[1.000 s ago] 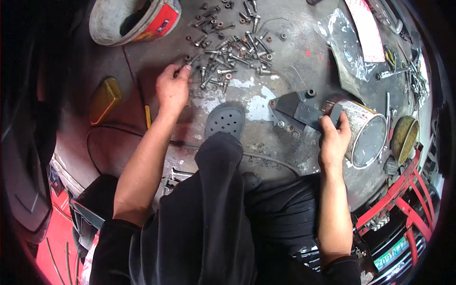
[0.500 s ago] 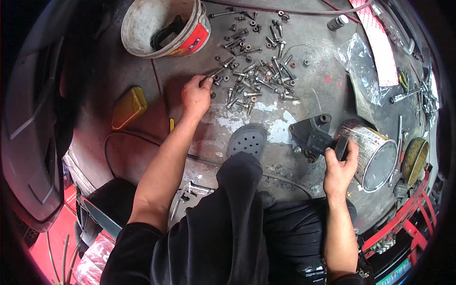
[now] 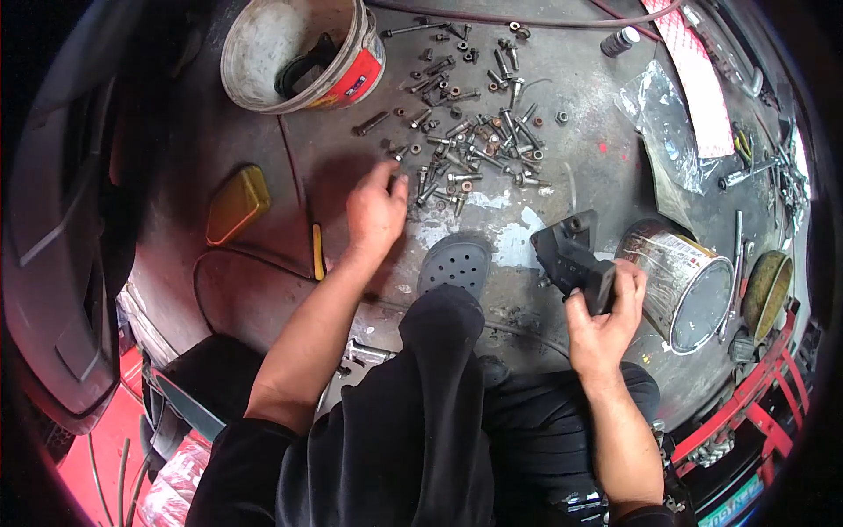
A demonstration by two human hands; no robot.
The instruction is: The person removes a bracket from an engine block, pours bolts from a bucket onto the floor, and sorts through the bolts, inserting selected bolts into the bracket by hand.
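My left hand is at the left edge of a scattered pile of bolts and nuts. Its thumb and forefinger are bent and slightly apart, with nothing visible between them. A single dark bolt lies on the floor above that hand. In my right hand a black metal bracket is gripped by its thick end, with the fingers and thumb around it. The bracket is tilted, its flat plate pointing up and left. A dented metal can lies on its side, right of the bracket.
A white bucket with a red label stands at the upper left. Below it are a yellow container and a hose. Plastic film, a small dark bottle and a dirty bowl are on the right.
The view has shifted since the earliest frame. My left hand has moved down and right from the upper bolts, and a dark bolt now lies where it was. My right hand has lifted and tilted the bracket.
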